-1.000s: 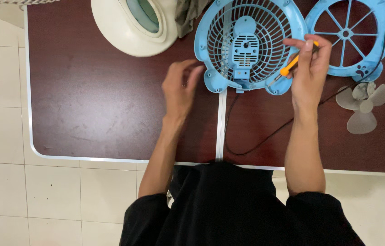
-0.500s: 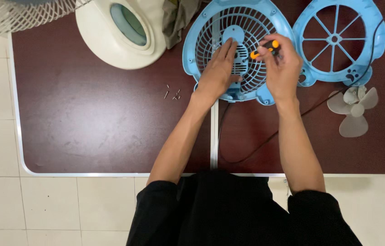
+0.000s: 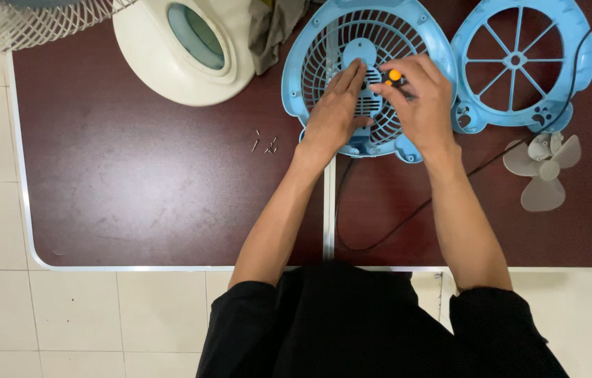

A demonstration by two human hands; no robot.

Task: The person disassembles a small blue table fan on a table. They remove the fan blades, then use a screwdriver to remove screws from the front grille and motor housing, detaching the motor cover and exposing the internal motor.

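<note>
A: What is hidden or cut off?

B: The shaft and tip of the screwdriver are covered by the right hand; only the orange-and-black handle end is seen, so its long axis cannot be told. The white wire guard is cropped at the upper left of the frame.

A: How are the fingers set?

B: The handle is pinched by the right fingertips. The left hand is laid flat, fingers extended, on the ribbed motor cover of the blue plastic fan grille, upper centre on the glossy dark-red table.

A: What else is seen?

B: A spoked blue front ring, grey blades, small screws, a black cord and a cream round base.
</note>
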